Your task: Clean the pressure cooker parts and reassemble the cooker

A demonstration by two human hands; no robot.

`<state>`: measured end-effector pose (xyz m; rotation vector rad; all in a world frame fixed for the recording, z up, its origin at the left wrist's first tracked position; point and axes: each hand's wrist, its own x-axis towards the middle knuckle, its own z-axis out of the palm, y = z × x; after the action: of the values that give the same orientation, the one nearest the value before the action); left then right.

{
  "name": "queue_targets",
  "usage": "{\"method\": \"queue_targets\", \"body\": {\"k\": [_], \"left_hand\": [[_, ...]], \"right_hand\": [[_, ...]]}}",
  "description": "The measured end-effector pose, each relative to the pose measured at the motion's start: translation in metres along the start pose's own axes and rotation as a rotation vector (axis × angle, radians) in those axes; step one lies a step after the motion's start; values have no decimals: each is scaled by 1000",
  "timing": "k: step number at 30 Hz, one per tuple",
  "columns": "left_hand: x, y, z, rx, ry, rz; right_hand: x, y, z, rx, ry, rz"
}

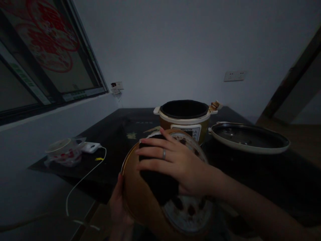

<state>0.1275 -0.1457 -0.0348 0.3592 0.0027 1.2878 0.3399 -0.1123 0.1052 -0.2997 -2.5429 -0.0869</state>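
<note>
My left hand point(119, 204) grips the left rim of a round gold-brown vessel point(140, 190), tilted toward me. A whitish disc point(192, 219) with dark brown spots or holes shows on the vessel's lower right side; its exact kind is unclear. My right hand point(173, 160), with a ring on one finger, holds a black pad or cloth point(157, 184) against the vessel. Its fingertips curl over the black thing's far edge. Just behind stands an electric cooker point(167, 122) with a gold body, a white rim and a dark inner pot point(184, 108).
A large oval pan or lid point(250, 147) with a pale rim lies at right on the dark table point(120, 125). Far left are a bowl in plastic wrap point(64, 152) and a white device point(90, 147) with a hanging cable point(85, 177). Wall sockets point(234, 76) are behind.
</note>
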Motion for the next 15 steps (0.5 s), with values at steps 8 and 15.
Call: {"method": "queue_targets", "body": {"k": [8,15], "left_hand": [[6,-3,16,116,-388,-43],[-3,9,5,157,-380,-61]], "right_hand": [[-10,22,11,161,210,260],[-29,48,15,275,374,446]]}}
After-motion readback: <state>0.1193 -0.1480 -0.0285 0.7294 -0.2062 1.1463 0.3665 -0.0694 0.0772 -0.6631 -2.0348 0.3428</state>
